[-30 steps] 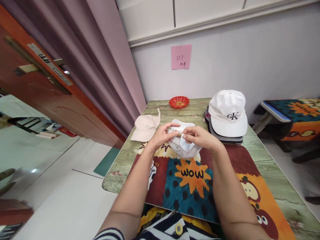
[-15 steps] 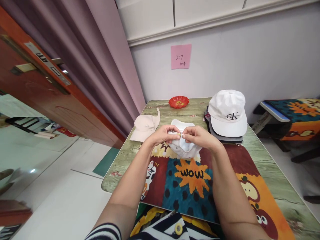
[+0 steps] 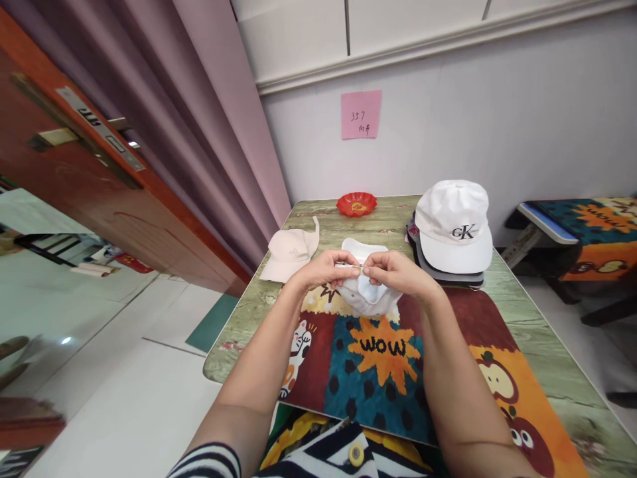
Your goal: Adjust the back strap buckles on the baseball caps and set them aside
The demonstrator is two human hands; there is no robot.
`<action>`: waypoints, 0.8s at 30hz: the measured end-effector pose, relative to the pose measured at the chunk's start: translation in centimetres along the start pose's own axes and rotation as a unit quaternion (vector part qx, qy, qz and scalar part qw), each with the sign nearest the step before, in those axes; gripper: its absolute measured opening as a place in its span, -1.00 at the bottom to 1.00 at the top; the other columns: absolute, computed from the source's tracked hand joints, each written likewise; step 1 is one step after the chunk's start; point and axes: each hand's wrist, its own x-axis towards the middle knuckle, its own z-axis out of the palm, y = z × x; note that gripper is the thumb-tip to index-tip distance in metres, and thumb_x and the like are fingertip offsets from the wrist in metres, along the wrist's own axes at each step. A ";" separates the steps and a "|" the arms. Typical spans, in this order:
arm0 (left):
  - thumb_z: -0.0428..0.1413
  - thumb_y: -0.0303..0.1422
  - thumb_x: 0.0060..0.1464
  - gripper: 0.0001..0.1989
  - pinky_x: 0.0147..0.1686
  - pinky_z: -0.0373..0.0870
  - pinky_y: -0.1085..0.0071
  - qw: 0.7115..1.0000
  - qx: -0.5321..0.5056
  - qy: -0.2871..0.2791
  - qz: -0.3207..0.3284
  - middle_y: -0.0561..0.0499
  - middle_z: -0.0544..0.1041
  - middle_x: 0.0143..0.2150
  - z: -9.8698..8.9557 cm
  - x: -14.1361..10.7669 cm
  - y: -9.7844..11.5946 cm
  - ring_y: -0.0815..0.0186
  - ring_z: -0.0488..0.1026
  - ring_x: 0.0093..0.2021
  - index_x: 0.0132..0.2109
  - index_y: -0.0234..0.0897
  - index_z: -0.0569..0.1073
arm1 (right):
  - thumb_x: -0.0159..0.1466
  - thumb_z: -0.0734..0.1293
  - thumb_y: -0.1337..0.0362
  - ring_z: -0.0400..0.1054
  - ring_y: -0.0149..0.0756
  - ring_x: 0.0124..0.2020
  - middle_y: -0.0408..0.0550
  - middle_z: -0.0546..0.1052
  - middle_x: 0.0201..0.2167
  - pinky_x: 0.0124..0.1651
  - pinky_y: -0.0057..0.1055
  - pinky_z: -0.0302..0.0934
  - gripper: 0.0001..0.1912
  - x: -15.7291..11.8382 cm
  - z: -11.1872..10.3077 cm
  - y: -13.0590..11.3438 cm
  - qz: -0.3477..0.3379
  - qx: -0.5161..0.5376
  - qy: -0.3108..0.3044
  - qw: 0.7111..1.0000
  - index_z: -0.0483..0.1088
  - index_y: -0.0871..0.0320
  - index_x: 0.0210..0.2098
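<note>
Cap (image 3: 374, 302), white, is held at the printed mat's (image 3: 343, 392) far edge. Left hand (image 3: 329, 268) and right hand (image 3: 391, 270) pinch its edge from opposite sides, thumbs nearly touching, presumably steadying that part; stacked caps (image 3: 454, 229) stand rightward, likely leaving working room.

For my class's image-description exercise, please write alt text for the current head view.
Left hand and right hand pinch a white baseball cap over a "WOW" placemat. A pale pink baseball cap lies to the left, a stack of caps to the right, a red dish behind.
</note>
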 end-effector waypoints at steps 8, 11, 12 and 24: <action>0.29 -0.14 0.03 -0.66 -0.59 0.16 0.53 1.000 0.002 -0.014 0.007 0.12 0.36 -0.60 -0.3 0.1 -0.2 0.44 0.29 -0.59 -0.17 -0.33 0.54 | 0.26 0.31 0.10 0.27 -0.38 -0.49 -0.13 0.49 -0.51 -0.39 -0.45 0.10 -0.73 0.2 0.0 0.5 -0.001 -0.013 0.001 1.000 0.45 0.18 -0.40; 0.27 -0.14 0.06 -0.66 -0.59 0.09 0.53 1.000 0.004 0.000 0.018 0.13 0.33 -0.61 -0.2 0.1 -0.5 0.46 0.23 -0.59 -0.17 -0.33 0.54 | 0.26 0.31 0.09 0.26 -0.38 -0.49 -0.13 0.49 -0.51 -0.40 -0.45 0.09 -0.72 0.2 0.0 0.5 -0.002 -0.015 0.004 1.000 0.46 0.18 -0.39; 0.26 -0.13 0.06 -0.66 -0.59 0.08 0.53 1.000 0.004 0.002 0.020 0.14 0.31 -0.61 -0.2 0.1 -0.6 0.47 0.20 -0.60 -0.17 -0.32 0.54 | 0.26 0.31 0.08 0.26 -0.38 -0.49 -0.13 0.50 -0.51 -0.40 -0.45 0.09 -0.72 0.2 0.0 0.5 -0.002 -0.014 0.004 1.000 0.46 0.18 -0.39; 0.31 -0.16 -0.03 -0.68 -0.54 0.17 0.54 1.000 0.012 0.004 0.021 0.09 0.40 -0.52 -0.4 0.0 -0.6 0.46 0.27 -0.54 -0.22 -0.33 0.59 | 0.24 0.36 0.04 0.30 -0.35 -0.43 -0.12 0.52 -0.42 -0.37 -0.44 0.12 -0.69 0.1 0.0 0.5 -0.003 -0.008 -0.017 1.000 0.51 0.18 -0.27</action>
